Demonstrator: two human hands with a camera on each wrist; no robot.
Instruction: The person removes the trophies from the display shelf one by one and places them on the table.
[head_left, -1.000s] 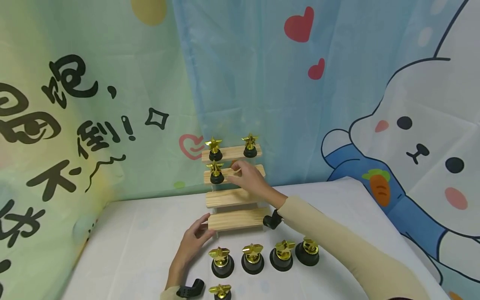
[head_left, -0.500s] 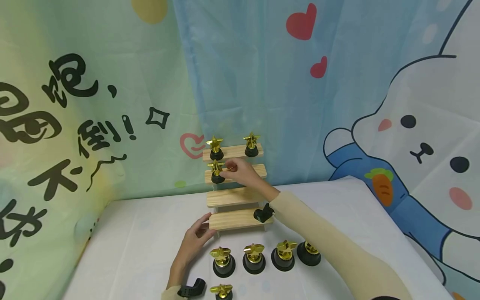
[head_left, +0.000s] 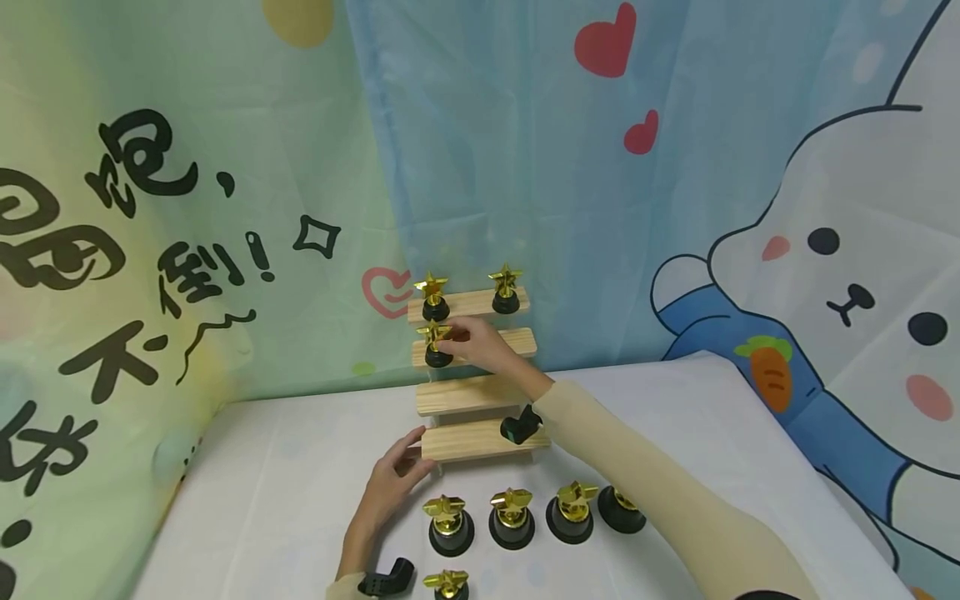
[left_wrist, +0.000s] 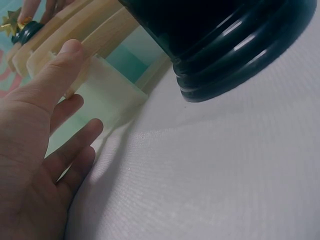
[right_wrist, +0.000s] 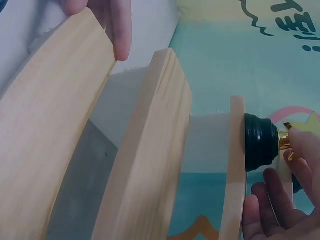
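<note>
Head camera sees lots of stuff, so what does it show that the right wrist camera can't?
Only the head view shows two star trophies on the top shelf, the trophy row on the table and the bunny curtain. Only the right wrist view shows the shelf boards' undersides. Both show the right hand at the second-shelf trophy, left hand on the bottom board.

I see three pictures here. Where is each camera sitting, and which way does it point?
Head: worn on the head, looking forward and down at the stepped wooden shelf, both hands and sleeves.
Left wrist: low on the tablecloth, looking along the left hand toward the shelf's lowest step.
Right wrist: looks sideways across the steps at the right hand pinching a star trophy.
Shared: the second-step trophy shows in head and right wrist.
</note>
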